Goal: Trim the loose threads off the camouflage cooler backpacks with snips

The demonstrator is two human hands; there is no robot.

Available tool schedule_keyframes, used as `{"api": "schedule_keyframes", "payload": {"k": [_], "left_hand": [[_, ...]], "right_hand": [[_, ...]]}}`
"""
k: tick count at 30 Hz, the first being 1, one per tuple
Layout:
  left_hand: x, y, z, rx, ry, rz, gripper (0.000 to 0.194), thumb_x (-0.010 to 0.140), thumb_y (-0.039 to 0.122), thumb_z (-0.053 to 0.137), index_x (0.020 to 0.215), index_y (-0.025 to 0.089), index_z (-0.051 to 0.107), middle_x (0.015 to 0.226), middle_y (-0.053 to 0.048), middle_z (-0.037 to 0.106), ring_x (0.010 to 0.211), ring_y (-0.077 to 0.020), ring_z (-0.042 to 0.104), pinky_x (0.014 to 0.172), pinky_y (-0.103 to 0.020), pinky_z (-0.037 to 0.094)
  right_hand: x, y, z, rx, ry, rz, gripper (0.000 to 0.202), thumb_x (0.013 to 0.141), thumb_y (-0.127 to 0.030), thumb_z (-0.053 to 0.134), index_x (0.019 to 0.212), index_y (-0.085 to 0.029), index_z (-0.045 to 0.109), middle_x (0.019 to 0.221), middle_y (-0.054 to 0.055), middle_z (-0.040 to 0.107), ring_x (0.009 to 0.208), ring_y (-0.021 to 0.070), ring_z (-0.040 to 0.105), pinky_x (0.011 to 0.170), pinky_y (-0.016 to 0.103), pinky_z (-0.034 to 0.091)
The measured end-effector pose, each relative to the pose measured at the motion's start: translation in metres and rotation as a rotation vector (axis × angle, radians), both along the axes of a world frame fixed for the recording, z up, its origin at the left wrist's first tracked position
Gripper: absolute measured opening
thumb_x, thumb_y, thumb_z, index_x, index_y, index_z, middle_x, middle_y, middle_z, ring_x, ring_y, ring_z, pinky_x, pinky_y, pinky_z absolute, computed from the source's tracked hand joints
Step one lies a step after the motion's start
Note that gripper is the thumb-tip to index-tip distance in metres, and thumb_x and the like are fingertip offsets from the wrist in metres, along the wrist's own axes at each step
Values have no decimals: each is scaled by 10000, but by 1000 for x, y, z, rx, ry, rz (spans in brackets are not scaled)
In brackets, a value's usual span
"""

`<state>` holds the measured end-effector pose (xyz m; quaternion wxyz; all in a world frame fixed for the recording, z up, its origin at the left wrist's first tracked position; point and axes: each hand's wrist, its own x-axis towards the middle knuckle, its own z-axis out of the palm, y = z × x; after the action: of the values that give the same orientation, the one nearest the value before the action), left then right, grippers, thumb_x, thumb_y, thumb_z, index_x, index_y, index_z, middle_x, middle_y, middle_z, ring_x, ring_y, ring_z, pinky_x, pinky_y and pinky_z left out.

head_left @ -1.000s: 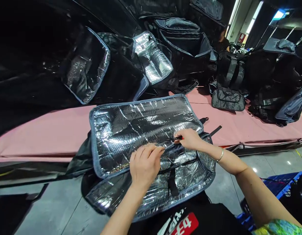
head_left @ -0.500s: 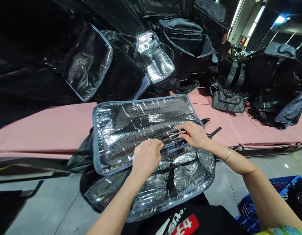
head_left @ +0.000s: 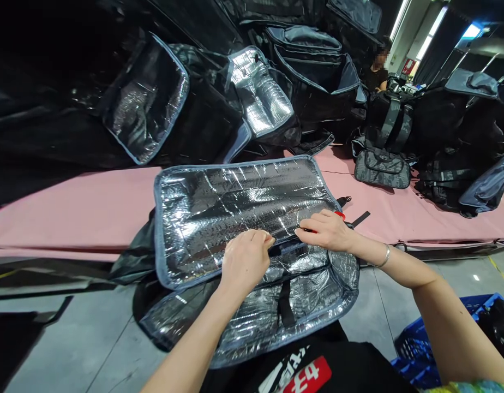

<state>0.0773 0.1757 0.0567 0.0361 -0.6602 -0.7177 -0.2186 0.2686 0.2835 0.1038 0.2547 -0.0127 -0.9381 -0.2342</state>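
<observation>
An insulated bag point(head_left: 260, 307) with silver foil lining lies open in front of me, its foil-lined lid point(head_left: 235, 204) edged in grey-blue binding and folded back. My left hand point(head_left: 247, 259) is closed in a pinch at the seam between lid and body; the pinched bit is mostly hidden. To its right, my right hand point(head_left: 323, 232) is wrapped around small scissors with a red handle point(head_left: 339, 215). Their dark tips point left, close above the seam, and most of them is hidden by the fingers. A black strap point(head_left: 285, 305) crosses the lining inside.
Several black bags with foil or grey linings are piled behind the pink-covered bench point(head_left: 72, 210). A camouflage pouch point(head_left: 382, 168) hangs at right. Blue plastic crates point(head_left: 418, 341) stand on the floor at lower right. A person point(head_left: 378, 71) is in the background.
The right hand has turned and closed more around the scissors, so the blades are largely covered and a red handle loop shows behind. The left hand stays at the seam.
</observation>
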Motion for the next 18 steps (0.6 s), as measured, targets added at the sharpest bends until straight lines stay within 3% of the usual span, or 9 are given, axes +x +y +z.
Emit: {"api": "schedule_keyframes", "payload": {"k": [4, 9, 13, 18], "left_hand": [[1, -1, -2, 13, -11, -10, 249, 873, 255, 362, 755, 182, 569, 835, -74, 670, 767, -239, 602, 696, -354, 429], [3, -2, -2, 15, -10, -14, 239, 867, 260, 372, 763, 188, 575, 820, -71, 662, 782, -249, 598, 699, -358, 419], [3, -3, -2, 0, -13, -17, 245, 870, 267, 363, 766, 188, 571, 820, -74, 659, 778, -249, 592, 691, -357, 416], [2, -3, -2, 3, -1, -37, 274, 880, 278, 339, 772, 187, 574, 825, -81, 657, 775, -247, 589, 679, -355, 414]], "right_hand": [[-3, 2, 8, -66, -98, -15, 235, 925, -99, 395, 842, -219, 579, 804, -16, 608, 667, 119, 419, 584, 282, 227], [-14, 25, 17, -433, -359, -20, 77, 882, -216, 516, 898, -198, 590, 879, 22, 600, 762, 142, 475, 604, 273, 278], [-22, 44, 19, -678, -425, 78, 119, 862, -279, 559, 917, -179, 592, 906, 33, 597, 812, 149, 508, 659, 259, 336], [-30, 48, 16, -747, -450, 154, 113, 870, -269, 535, 906, -173, 584, 889, 36, 593, 831, 155, 510, 713, 267, 361]]}}
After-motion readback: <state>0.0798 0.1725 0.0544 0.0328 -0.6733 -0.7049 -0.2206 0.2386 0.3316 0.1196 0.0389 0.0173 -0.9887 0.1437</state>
